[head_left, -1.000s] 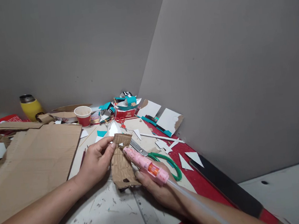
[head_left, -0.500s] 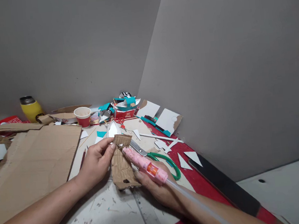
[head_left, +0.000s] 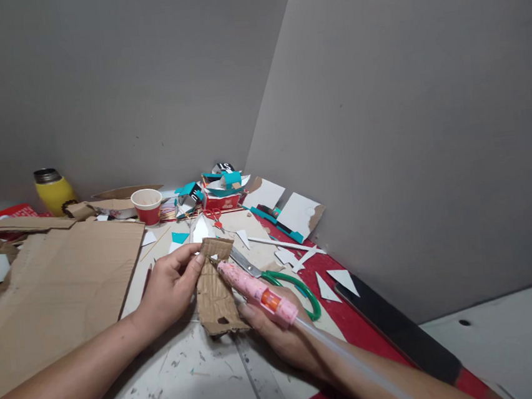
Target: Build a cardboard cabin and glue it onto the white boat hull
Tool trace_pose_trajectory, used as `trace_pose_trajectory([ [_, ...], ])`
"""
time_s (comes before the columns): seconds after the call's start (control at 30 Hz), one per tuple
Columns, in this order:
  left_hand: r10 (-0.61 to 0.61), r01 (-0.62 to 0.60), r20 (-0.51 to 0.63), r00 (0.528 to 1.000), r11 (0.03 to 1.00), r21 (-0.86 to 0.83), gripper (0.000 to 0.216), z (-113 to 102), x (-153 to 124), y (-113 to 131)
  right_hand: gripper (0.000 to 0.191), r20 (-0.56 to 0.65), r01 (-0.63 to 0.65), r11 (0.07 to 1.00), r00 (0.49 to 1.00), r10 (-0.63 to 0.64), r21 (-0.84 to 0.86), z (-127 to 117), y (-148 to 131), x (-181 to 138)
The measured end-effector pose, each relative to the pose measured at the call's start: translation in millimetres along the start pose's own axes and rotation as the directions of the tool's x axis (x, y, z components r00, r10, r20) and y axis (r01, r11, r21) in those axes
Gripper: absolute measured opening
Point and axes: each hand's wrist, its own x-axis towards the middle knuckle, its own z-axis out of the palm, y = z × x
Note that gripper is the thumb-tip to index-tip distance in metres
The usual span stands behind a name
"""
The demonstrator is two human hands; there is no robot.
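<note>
Nearest in, a ruler (head_left: 261, 375) lay flat on the pale tabletop (head_left: 171, 387), and just past it the right hand (head_left: 286, 335) was in action, fingers wrapped around a pink glue gun (head_left: 250, 285) with a clear glue stick (head_left: 357, 363) trailing out behind! Its nozzle pointed at the upper part of a brown cardboard strip (head_left: 215, 295), right there in the middle between both hands; whether the tip touched could not be told. Over on the other side, the left hand (head_left: 174, 290) had that strip's upper edge pinched between thumb and fingers. Close beyond the gun, green-handled scissors (head_left: 264, 276)! Left of the hands, a broad cardboard sheet (head_left: 72, 287); farther back, a red-and-white cup (head_left: 148, 209), then a yellow bottle (head_left: 55, 194) standing upright near the grey wall (head_left: 141, 80).
</note>
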Motion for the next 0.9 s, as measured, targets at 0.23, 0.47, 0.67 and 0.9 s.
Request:
trace_pose_trajectory([
  [0.23,-0.019,0.018,-0.059,0.998,1.0,-0.021,0.03,-1.5,1.9,0.6,0.032,0.044,0.06,0.998,0.997,-0.059,-0.019,-6.2,-4.3,2.0],
  [0.47,-0.013,0.01,-0.087,0.996,0.999,-0.039,0.028,-1.2,3.2,-1.3,0.031,-0.03,0.039,0.998,0.999,-0.038,0.04,-12.1,-3.2,4.7],
  [0.67,-0.015,0.01,-0.085,0.996,0.999,-0.05,0.028,-1.1,3.0,1.5,0.035,-0.02,0.021,0.999,1.0,-0.02,0.045,-12.0,-9.2,6.2],
  [0.9,-0.04,0.036,-0.106,0.994,0.999,-0.035,0.03,-2.4,1.5,0.4,0.034,-0.022,0.041,0.998,0.999,-0.042,-0.048,-13.2,-7.4,5.7],
])
